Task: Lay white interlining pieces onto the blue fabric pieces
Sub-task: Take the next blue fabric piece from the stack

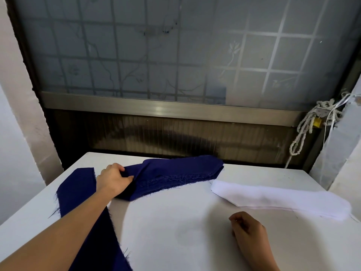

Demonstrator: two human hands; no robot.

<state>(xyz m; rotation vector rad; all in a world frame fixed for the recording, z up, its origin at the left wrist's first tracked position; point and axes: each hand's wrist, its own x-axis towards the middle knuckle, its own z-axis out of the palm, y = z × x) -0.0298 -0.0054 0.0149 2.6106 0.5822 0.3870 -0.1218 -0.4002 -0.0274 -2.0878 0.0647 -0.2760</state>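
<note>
A stack of dark blue fabric pieces (175, 176) lies across the far middle of the white table (175, 227). My left hand (113, 178) grips the left end of that stack, fingers curled into the cloth. One long blue fabric strip (78, 192) lies flat on the left, running under my left forearm toward the near edge. A stack of white interlining pieces (281, 200) lies at the right. My right hand (247, 229) rests on the table near the front, fingers loosely curled, holding nothing.
A frosted window with a metal frame (166, 108) stands behind the table's far edge. A bundle of white rope (306, 126) hangs at the back right. White walls flank both sides of the table.
</note>
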